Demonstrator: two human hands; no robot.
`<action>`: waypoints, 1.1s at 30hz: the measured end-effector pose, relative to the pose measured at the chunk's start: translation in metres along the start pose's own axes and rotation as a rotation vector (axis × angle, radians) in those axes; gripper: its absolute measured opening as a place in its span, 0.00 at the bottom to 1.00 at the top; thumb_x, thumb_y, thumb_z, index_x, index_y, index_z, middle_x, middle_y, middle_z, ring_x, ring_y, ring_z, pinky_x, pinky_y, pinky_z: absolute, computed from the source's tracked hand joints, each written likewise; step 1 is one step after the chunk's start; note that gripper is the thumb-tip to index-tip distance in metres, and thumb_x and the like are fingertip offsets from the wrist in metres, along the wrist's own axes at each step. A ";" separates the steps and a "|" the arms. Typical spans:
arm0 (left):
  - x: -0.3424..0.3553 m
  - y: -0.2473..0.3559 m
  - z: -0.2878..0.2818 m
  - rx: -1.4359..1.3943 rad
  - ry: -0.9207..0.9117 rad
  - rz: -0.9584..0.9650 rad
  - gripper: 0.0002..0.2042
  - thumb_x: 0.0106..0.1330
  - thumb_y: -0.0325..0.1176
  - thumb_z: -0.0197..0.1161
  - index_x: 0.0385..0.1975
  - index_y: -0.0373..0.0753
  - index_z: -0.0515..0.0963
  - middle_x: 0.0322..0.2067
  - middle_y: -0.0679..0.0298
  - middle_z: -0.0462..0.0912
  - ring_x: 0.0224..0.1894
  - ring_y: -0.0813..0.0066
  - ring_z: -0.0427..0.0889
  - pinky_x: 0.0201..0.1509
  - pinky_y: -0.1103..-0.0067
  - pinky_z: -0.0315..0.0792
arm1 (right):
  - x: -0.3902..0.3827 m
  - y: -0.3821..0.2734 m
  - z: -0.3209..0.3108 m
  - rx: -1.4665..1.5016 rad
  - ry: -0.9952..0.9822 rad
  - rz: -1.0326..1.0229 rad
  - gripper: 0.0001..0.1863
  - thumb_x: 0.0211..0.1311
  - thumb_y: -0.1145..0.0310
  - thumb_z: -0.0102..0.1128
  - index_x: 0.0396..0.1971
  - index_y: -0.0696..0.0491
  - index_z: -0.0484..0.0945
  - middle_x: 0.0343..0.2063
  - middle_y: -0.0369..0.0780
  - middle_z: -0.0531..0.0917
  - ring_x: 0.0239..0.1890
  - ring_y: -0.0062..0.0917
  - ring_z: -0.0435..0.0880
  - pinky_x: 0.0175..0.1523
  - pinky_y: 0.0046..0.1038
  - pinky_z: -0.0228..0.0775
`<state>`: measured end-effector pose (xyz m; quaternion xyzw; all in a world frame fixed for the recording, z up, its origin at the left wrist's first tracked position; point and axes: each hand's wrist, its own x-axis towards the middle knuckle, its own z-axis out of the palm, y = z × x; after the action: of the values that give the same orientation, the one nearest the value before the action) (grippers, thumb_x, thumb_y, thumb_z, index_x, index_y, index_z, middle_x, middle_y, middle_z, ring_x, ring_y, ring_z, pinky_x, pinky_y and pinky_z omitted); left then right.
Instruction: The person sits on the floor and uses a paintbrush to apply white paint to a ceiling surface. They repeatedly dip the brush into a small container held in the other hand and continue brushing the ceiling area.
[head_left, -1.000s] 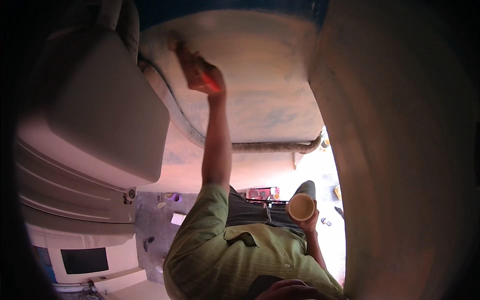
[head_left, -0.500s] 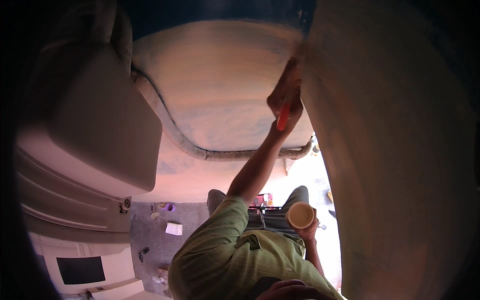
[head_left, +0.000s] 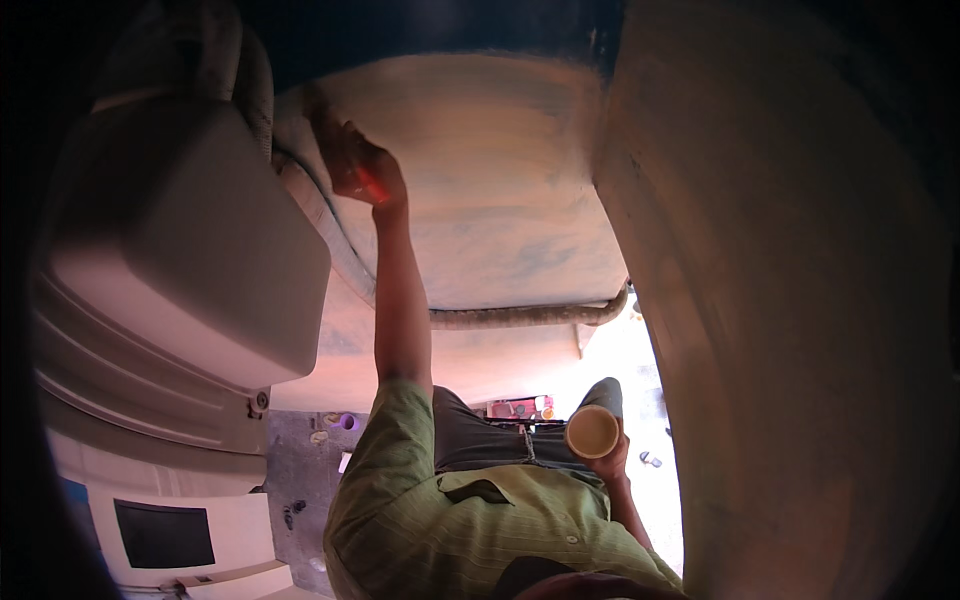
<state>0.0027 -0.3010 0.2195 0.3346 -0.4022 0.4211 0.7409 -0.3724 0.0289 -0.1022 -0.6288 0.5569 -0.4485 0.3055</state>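
Observation:
My left hand (head_left: 362,165), raised at the end of a stretched arm, is closed round the red handle of a paintbrush (head_left: 373,187). The brush head is dark and blurred, close to the pale, streaky wall (head_left: 480,170) near its left end. Low on the right, in front of my trousers, my right hand (head_left: 612,462) grips a round cup (head_left: 592,433). Pale, cream-coloured liquid shows inside it. Above the pale coat, the wall has a dark blue band (head_left: 450,25).
A bulky pale casing (head_left: 190,240) juts out on the left, with a wrapped pipe (head_left: 520,318) curving from it along the wall. Another wall (head_left: 770,330) rises close on the right. Below are a purple container (head_left: 348,422) and a red tray (head_left: 515,408) with small items.
My left hand has swept the paintbrush leftward across the wall, from the right corner to near the pipe and casing. My right hand still holds the cup, almost unmoved.

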 end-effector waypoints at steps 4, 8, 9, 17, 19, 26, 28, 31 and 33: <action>-0.021 0.045 0.027 -0.114 0.014 -0.113 0.14 0.74 0.28 0.56 0.53 0.29 0.79 0.54 0.48 0.82 0.60 0.52 0.80 0.67 0.63 0.73 | 0.001 -0.004 -0.002 -0.003 0.036 0.015 0.40 0.37 0.59 0.85 0.52 0.53 0.72 0.41 0.45 0.87 0.43 0.39 0.89 0.45 0.36 0.82; -0.058 0.129 0.045 -0.329 -0.048 -0.255 0.16 0.72 0.22 0.54 0.58 0.29 0.77 0.58 0.49 0.80 0.63 0.53 0.77 0.69 0.64 0.71 | -0.006 0.006 -0.005 -0.028 0.083 0.020 0.40 0.37 0.59 0.85 0.52 0.52 0.72 0.40 0.45 0.87 0.43 0.39 0.89 0.44 0.37 0.82; -0.067 0.150 0.048 -0.376 -0.081 -0.284 0.17 0.71 0.21 0.54 0.59 0.29 0.76 0.58 0.50 0.80 0.64 0.54 0.77 0.69 0.65 0.71 | -0.008 0.011 -0.004 -0.033 0.094 0.018 0.41 0.37 0.58 0.85 0.52 0.52 0.71 0.40 0.45 0.87 0.42 0.40 0.89 0.44 0.38 0.82; -0.096 0.222 0.049 -0.806 -0.361 -0.511 0.26 0.61 0.09 0.53 0.60 0.31 0.76 0.61 0.49 0.77 0.65 0.59 0.76 0.66 0.73 0.73 | -0.010 -0.005 -0.015 -0.052 0.137 0.041 0.43 0.34 0.56 0.87 0.52 0.52 0.71 0.40 0.45 0.87 0.42 0.38 0.90 0.45 0.36 0.83; -0.085 0.212 0.038 -0.803 -0.328 -0.509 0.20 0.66 0.14 0.57 0.58 0.29 0.77 0.59 0.49 0.79 0.62 0.61 0.79 0.61 0.74 0.75 | -0.011 -0.004 -0.016 -0.075 0.150 0.042 0.43 0.35 0.56 0.87 0.51 0.52 0.71 0.40 0.44 0.87 0.42 0.38 0.90 0.44 0.36 0.83; -0.026 0.111 -0.006 -0.412 -0.201 -0.272 0.14 0.70 0.19 0.57 0.54 0.30 0.79 0.55 0.51 0.83 0.55 0.63 0.84 0.56 0.75 0.77 | -0.004 -0.007 -0.013 -0.035 0.128 0.028 0.41 0.36 0.57 0.87 0.50 0.52 0.72 0.40 0.45 0.87 0.42 0.38 0.89 0.44 0.37 0.82; -0.007 0.077 -0.017 -0.258 -0.191 -0.150 0.19 0.67 0.15 0.51 0.57 0.28 0.77 0.56 0.49 0.82 0.53 0.60 0.85 0.53 0.76 0.79 | -0.001 -0.005 -0.008 -0.019 0.110 0.055 0.40 0.36 0.57 0.87 0.50 0.52 0.72 0.40 0.45 0.87 0.43 0.38 0.89 0.45 0.37 0.82; 0.013 0.032 -0.025 -0.064 -0.070 0.061 0.12 0.71 0.22 0.58 0.51 0.28 0.80 0.47 0.51 0.87 0.44 0.59 0.88 0.49 0.75 0.80 | 0.003 -0.003 -0.001 0.016 0.078 0.038 0.41 0.35 0.57 0.87 0.51 0.52 0.72 0.41 0.45 0.87 0.44 0.39 0.89 0.46 0.38 0.82; 0.019 0.026 -0.021 -0.039 -0.040 0.088 0.11 0.71 0.23 0.59 0.50 0.29 0.81 0.45 0.53 0.87 0.43 0.60 0.88 0.50 0.75 0.81 | 0.006 0.001 0.000 0.028 0.069 0.021 0.42 0.35 0.57 0.87 0.52 0.52 0.72 0.42 0.45 0.87 0.45 0.39 0.89 0.47 0.38 0.82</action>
<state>-0.0077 -0.2656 0.2308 0.3103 -0.4393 0.4384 0.7201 -0.3731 0.0231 -0.1015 -0.6027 0.5674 -0.4743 0.2997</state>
